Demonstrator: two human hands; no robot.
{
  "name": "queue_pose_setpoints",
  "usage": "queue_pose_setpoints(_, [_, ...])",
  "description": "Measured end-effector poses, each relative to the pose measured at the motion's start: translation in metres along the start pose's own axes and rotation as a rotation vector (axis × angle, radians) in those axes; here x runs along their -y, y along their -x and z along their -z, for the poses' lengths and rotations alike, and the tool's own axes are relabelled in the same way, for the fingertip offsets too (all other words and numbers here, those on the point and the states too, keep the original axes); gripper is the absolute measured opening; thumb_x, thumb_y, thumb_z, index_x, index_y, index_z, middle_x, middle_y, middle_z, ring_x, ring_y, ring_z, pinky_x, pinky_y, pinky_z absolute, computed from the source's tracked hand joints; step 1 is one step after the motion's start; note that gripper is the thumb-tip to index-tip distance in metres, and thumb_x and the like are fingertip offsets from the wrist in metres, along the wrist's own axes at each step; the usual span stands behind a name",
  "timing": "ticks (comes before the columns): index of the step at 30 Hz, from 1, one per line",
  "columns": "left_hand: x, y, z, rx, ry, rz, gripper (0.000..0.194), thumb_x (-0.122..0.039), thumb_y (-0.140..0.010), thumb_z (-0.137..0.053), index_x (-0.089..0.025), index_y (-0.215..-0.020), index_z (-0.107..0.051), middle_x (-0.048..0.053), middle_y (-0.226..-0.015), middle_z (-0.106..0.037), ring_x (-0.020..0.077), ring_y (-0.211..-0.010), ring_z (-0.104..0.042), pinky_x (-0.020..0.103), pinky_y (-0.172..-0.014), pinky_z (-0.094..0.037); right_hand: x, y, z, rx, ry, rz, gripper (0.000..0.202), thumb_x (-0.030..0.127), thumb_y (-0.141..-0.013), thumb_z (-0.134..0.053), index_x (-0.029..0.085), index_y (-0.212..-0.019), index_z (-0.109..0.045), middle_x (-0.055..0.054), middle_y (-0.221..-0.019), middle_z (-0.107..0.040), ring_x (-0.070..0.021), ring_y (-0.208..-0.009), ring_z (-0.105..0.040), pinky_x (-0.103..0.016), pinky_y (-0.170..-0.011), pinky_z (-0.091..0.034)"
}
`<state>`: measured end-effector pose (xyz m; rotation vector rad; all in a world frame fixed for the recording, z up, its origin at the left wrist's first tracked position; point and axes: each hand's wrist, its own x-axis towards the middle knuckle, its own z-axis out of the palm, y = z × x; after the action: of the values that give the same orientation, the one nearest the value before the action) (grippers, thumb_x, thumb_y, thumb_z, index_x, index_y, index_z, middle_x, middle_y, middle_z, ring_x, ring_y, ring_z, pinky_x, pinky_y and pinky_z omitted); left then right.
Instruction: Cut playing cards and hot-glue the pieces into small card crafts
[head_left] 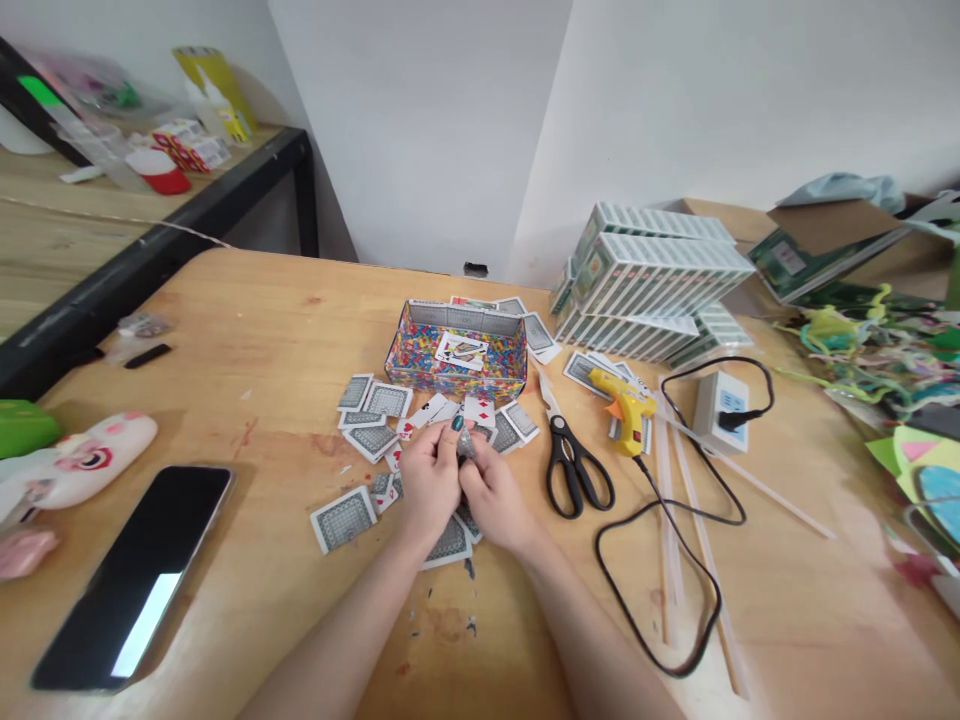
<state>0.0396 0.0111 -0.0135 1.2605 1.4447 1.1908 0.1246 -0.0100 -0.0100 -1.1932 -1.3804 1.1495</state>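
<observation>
My left hand (435,478) and my right hand (496,492) meet over the middle of the table, fingers closed together on a small grey-patterned playing card piece (466,441). Most of that piece is hidden by the fingers. Just beyond them stands an open box (457,378) with a colorful patterned lining, and a face card (461,351) lies inside it. Loose playing cards, some face down (343,519) and some face up (479,410), are spread around the box and under my hands.
Black-handled scissors (574,465) and a yellow glue gun (628,410) lie right of my hands. Its black cable (600,560) loops past clear sticks (701,520). A white power socket (721,410) and stacked card packs (660,275) stand behind. A phone (139,570) lies left.
</observation>
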Motion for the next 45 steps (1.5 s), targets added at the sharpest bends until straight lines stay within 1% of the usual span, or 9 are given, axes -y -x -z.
queue_pose_setpoints(5, [0.007, -0.008, 0.003, -0.088, -0.030, 0.040, 0.029, -0.035, -0.083, -0.046, -0.015, -0.075, -0.065, 0.004, -0.067, -0.067, 0.0168, -0.065, -0.061, 0.025, -0.061, -0.046, -0.005, 0.007, -0.005, 0.083, 0.031, -0.030, 0.011, 0.011, -0.071, -0.037, 0.020, -0.071, -0.042, 0.004, -0.064, -0.041, -0.0114, -0.057, -0.040, -0.022, -0.057, -0.037])
queue_pose_setpoints(7, [0.007, -0.009, 0.004, -0.056, 0.027, 0.040, 0.031, -0.040, -0.082, -0.046, -0.015, -0.076, -0.064, 0.004, -0.065, -0.066, 0.0155, -0.060, -0.060, 0.024, -0.058, -0.046, -0.007, 0.007, -0.005, 0.066, -0.040, -0.072, 0.011, 0.013, -0.072, -0.038, 0.021, -0.065, -0.040, 0.004, -0.060, -0.041, -0.0104, -0.052, -0.038, -0.021, -0.051, -0.036])
queue_pose_setpoints(14, [-0.005, -0.007, 0.001, 0.245, 0.310, 0.192, 0.037, -0.050, -0.082, -0.044, -0.019, -0.095, -0.059, -0.006, -0.047, -0.052, 0.0073, -0.027, -0.036, 0.019, -0.027, -0.032, -0.010, -0.005, 0.011, 0.114, -0.833, -0.428, 0.015, 0.030, -0.071, -0.045, 0.018, -0.065, -0.052, 0.001, -0.054, -0.051, -0.0115, -0.045, -0.048, -0.022, -0.040, -0.040])
queue_pose_setpoints(18, [-0.005, -0.009, 0.001, 0.293, 0.333, 0.121, 0.037, -0.049, -0.082, -0.044, -0.017, -0.094, -0.060, -0.001, -0.062, -0.062, 0.0099, -0.042, -0.053, 0.022, -0.041, -0.046, -0.011, -0.005, 0.016, 0.080, -0.975, -0.524, 0.023, 0.038, -0.078, -0.053, 0.016, -0.074, -0.056, 0.002, -0.057, -0.052, -0.0076, -0.043, -0.046, -0.018, -0.039, -0.039])
queue_pose_setpoints(23, [0.002, -0.011, 0.003, 0.285, 0.311, 0.018, 0.037, -0.046, -0.083, -0.046, -0.016, -0.097, -0.063, 0.007, -0.093, -0.067, 0.0180, -0.082, -0.063, 0.026, -0.067, -0.051, -0.009, -0.004, 0.019, 0.118, -1.001, -0.463, 0.018, 0.031, -0.074, -0.065, 0.018, -0.075, -0.053, 0.006, -0.055, -0.046, -0.0042, -0.041, -0.042, -0.014, -0.037, -0.035])
queue_pose_setpoints(29, [0.004, -0.012, 0.007, 0.287, 0.179, -0.010, 0.033, -0.038, -0.079, -0.055, -0.018, -0.105, -0.063, 0.005, -0.088, -0.070, 0.0144, -0.063, -0.063, 0.025, -0.056, -0.050, -0.015, -0.005, 0.015, -0.009, -0.590, -0.280, 0.021, 0.038, -0.077, -0.060, 0.020, -0.083, -0.052, 0.007, -0.050, -0.048, -0.0070, -0.036, -0.044, -0.017, -0.035, -0.037])
queue_pose_setpoints(36, [0.007, -0.010, 0.015, 0.163, -0.118, -0.237, 0.019, -0.025, -0.079, -0.055, -0.019, -0.091, -0.068, 0.004, -0.086, -0.071, 0.0141, -0.073, -0.065, 0.023, -0.069, -0.052, -0.020, 0.000, 0.022, -0.158, 0.031, -0.062, 0.018, 0.030, -0.086, -0.045, 0.018, -0.087, -0.059, 0.003, -0.057, -0.050, -0.0102, -0.049, -0.047, -0.021, -0.047, -0.039])
queue_pose_setpoints(41, [0.009, -0.008, 0.016, 0.096, -0.299, -0.441, 0.018, -0.022, -0.078, -0.056, -0.019, -0.089, -0.069, 0.003, -0.080, -0.072, 0.0124, -0.064, -0.065, 0.021, -0.062, -0.052, -0.017, 0.001, 0.023, -0.221, 0.295, 0.055, 0.022, 0.024, -0.085, -0.043, 0.017, -0.090, -0.063, -0.002, -0.070, -0.062, -0.0121, -0.058, -0.054, -0.022, -0.057, -0.043])
queue_pose_setpoints(45, [0.009, -0.007, 0.015, 0.080, -0.430, -0.545, 0.020, -0.020, -0.078, -0.054, -0.018, -0.089, -0.069, 0.003, -0.074, -0.072, 0.0123, -0.061, -0.065, 0.021, -0.061, -0.050, -0.018, 0.002, 0.019, -0.292, 0.435, 0.062, 0.024, 0.026, -0.084, -0.045, 0.017, -0.086, -0.067, -0.001, -0.061, -0.062, -0.0114, -0.050, -0.053, -0.021, -0.052, -0.042])
